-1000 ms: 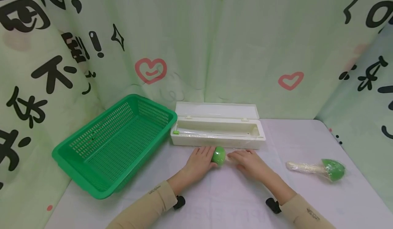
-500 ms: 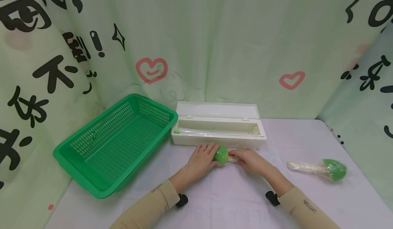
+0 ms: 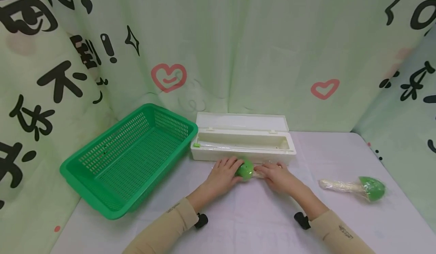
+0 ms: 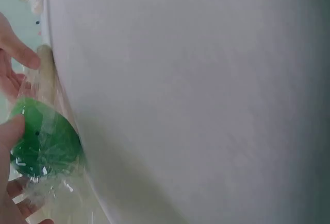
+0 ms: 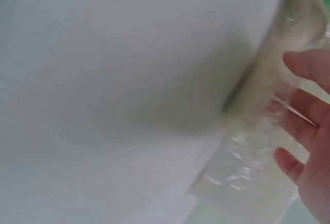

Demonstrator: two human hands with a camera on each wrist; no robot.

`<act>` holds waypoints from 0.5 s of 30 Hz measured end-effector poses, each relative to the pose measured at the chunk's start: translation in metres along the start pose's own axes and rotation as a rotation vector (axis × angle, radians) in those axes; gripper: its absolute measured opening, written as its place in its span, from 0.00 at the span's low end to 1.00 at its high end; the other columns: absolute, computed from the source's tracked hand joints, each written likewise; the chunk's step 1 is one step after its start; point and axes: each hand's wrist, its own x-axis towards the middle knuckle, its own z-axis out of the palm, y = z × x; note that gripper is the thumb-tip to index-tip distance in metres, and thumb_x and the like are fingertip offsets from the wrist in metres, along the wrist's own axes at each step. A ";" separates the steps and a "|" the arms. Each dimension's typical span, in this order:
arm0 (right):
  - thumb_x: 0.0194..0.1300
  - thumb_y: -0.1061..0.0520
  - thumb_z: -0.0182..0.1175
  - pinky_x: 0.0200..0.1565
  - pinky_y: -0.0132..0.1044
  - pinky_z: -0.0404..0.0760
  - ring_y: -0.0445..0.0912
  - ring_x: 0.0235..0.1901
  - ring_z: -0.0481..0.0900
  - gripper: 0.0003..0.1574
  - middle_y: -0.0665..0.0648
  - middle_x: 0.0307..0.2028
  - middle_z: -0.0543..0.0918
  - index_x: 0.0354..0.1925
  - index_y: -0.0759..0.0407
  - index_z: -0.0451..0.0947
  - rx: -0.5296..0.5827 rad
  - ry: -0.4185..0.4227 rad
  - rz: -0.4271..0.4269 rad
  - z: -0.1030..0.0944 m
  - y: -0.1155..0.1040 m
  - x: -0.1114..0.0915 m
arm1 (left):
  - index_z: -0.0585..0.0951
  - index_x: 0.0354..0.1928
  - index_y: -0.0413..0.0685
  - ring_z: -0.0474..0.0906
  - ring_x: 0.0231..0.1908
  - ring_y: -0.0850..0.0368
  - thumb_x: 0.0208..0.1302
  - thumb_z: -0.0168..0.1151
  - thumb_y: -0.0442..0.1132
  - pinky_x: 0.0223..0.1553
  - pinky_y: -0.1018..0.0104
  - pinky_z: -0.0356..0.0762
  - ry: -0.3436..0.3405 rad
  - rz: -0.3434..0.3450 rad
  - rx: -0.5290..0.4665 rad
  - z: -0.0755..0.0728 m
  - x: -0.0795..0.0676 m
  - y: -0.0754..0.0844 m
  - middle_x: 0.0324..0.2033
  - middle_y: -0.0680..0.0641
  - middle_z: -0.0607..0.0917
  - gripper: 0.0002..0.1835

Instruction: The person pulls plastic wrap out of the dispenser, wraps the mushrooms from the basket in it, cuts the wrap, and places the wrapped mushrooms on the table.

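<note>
A green, dome-headed thing (image 3: 246, 170) with a pale stick handle lies in front of the white cling film dispenser (image 3: 209, 154). Clear film (image 4: 59, 190) covers its head and hangs loose past it in the left wrist view. My left hand (image 3: 222, 175) holds the green head, thumb on the near side and fingers on the far side. My right hand (image 3: 277, 176) holds the film-covered handle (image 5: 260, 87), with the thumb on it and the fingers behind the film. Another dome-headed thing (image 3: 372, 189), wrapped in film, lies apart at the right.
A green slotted basket (image 3: 127, 204) stands at the left, its corner close to the dispenser. The dispenser's lid (image 3: 242, 122) is raised, and a small green slider (image 3: 196, 145) sits on its front edge. A printed curtain (image 3: 272, 57) surrounds the white-clothed table (image 3: 259, 223).
The right hand has closed in on the handle. Both hands and the green head have shifted slightly right and away from me, and a second before the handle showed less between the hands.
</note>
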 end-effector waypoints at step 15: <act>0.59 0.65 0.57 0.33 0.36 0.77 0.43 0.31 0.78 0.08 0.53 0.32 0.82 0.39 0.63 0.78 0.189 0.095 -0.090 -0.053 -0.026 0.063 | 0.72 0.43 0.44 0.65 0.44 0.51 0.54 0.64 0.48 0.45 0.56 0.58 0.681 -0.258 0.356 -0.027 -0.017 -0.070 0.43 0.47 0.72 0.20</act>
